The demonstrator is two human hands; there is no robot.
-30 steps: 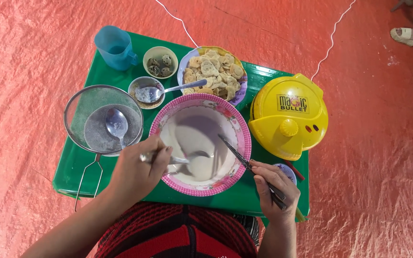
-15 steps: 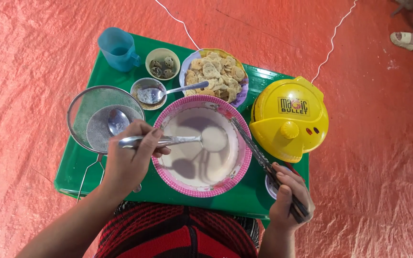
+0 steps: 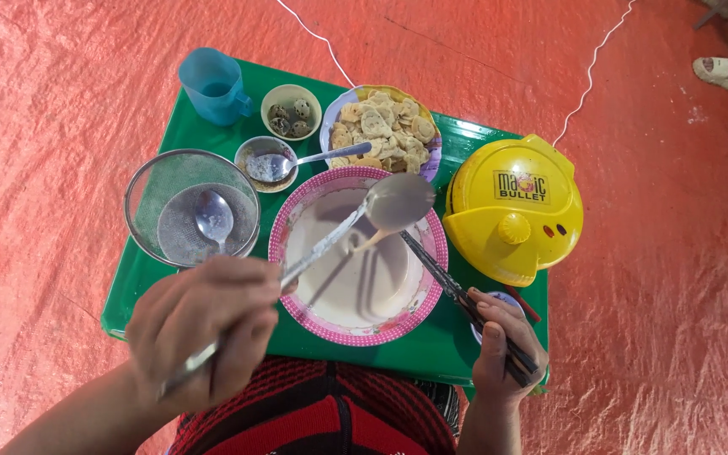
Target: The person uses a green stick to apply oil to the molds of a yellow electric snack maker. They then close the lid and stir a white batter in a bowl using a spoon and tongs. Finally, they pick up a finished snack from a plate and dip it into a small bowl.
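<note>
Orange tarpaulin [image 3: 61, 50] covers the ground, and on it stands our green tray table [image 3: 457, 337]. At its middle sits the pink-rimmed bowl [image 3: 297, 299] of pale batter, our landmark for everything else.

Our left hand [image 3: 200, 324] is clenched around the handle of a ladle [image 3: 398, 202], whose full scoop is raised over the bowl's far rim, a thin stream of batter running back down into the bowl. Our right hand [image 3: 503, 345], at the bowl's near right, grips a pair of chopsticks [image 3: 440, 274] whose tips rest on the bowl's right rim.

We judge the step in hand to be scooping up a ladleful; carrying it off would call for a level scoop and the drip finished first.

Right of the bowl lies the closed yellow round cooker [image 3: 516, 211]. Left of the bowl is a wire sieve [image 3: 174, 190] with a spoon in it. Beyond the bowl stand a plate of pale dumplings [image 3: 381, 126], a small bowl with a spoon [image 3: 267, 160], a cup of speckled eggs [image 3: 291, 114] and a blue mug [image 3: 212, 84].
</note>
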